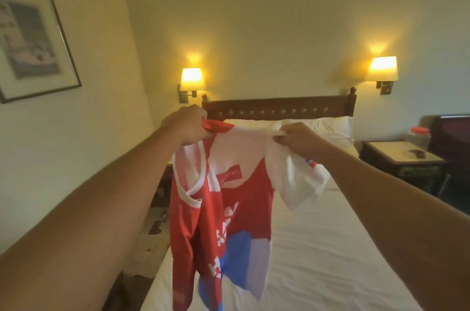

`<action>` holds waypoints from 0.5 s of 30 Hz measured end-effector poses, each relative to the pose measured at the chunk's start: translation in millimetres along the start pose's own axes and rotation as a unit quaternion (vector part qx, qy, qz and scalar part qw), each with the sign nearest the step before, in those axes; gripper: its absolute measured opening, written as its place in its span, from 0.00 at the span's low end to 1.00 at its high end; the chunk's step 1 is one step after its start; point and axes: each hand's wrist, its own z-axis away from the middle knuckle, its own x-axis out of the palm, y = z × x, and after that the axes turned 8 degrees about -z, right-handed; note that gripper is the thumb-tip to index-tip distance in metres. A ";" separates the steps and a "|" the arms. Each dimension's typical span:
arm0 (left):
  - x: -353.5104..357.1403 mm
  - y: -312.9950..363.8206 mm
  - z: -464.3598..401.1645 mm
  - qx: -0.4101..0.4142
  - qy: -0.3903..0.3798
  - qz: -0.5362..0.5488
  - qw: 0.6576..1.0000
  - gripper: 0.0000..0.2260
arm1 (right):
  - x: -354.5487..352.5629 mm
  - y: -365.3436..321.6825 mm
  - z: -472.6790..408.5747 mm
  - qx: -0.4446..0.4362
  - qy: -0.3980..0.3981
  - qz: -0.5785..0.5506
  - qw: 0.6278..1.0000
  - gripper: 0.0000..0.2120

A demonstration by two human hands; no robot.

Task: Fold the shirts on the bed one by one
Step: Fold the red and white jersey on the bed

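Left hand (187,124): raised at arm's length, its grip clamped on the red shoulder of the shirt, fingers curled round a bunch of cloth.
Right hand (297,138): level with the left and a little apart from it, its grip pinched on the white shoulder; the fabric is gathered between thumb and fingers.
Shirt (229,209): red, white and blue jersey with white lettering, hanging free in the air from the two shoulder holds, above the near half of the bed; one white sleeve juts to the right, and the body twists so that the lower hem falls towards the bottom edge of the view.
Reason for the hold: taking both shoulders lets the weight of the cloth pull the body straight, likely so the shirt can be laid flat for folding.
Bed (318,247): white sheet, bare below the shirt, offering a flat surface for the lay-down.
Pillows (325,127): white, against the dark wooden headboard (279,107).
Other shirts: none can be made out in the view; the shirt may hide some.
Surroundings: two lit wall lamps (192,79) above the headboard, a framed picture (33,38) on the left wall, a bedside desk (401,158) carrying a red-lidded jar (418,136).
Stage: judged to be the opening of one fold, shirt not yet laid down.
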 end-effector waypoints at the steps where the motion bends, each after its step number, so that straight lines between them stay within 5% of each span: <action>1: 0.7 -5.9 1.1 -0.018 0.015 -0.043 0.999 0.10 | 0.1 -12.4 -6.0 -0.030 0.012 -0.014 0.999 0.15; 4: 2.9 -7.5 -1.3 -0.021 -0.018 -0.019 0.999 0.16 | 2.1 -50.2 -18.0 -0.128 0.014 0.014 0.992 0.10; 7: 5.5 20.3 2.9 0.029 -0.127 0.247 0.960 0.27 | 4.0 -81.4 -26.3 -0.198 0.010 0.060 0.978 0.07; 12: 2.3 27.2 -6.2 0.039 -0.072 0.319 0.944 0.10 | -8.6 -93.1 -25.5 -0.206 0.048 0.099 0.972 0.05; 15: -14.7 17.1 -17.5 0.037 -0.070 0.291 0.953 0.07 | -25.1 -76.9 -14.6 -0.089 -0.073 0.144 0.983 0.09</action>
